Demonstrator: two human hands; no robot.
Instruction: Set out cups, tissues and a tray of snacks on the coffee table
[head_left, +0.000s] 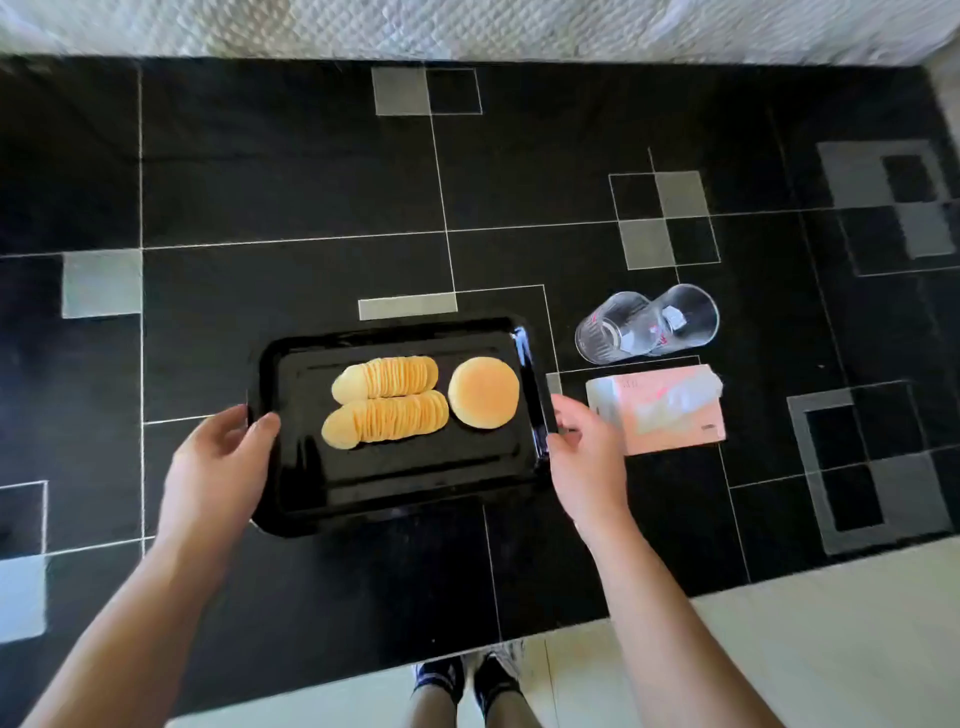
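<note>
My left hand (221, 457) gripped one short edge of the tray (405, 483), my right hand (584, 452) the other, low over the table (311, 182). Any tilt risked sliding the crackers (387, 402) and bun (483, 392). The tissue box (675, 410) crowded my right knuckles; two glasses (647, 325) stood just behind.

The single head camera looks steeply down from above onto the worktop (311, 182), close over both forearms, with the sofa edge (467, 26) at top.
</note>
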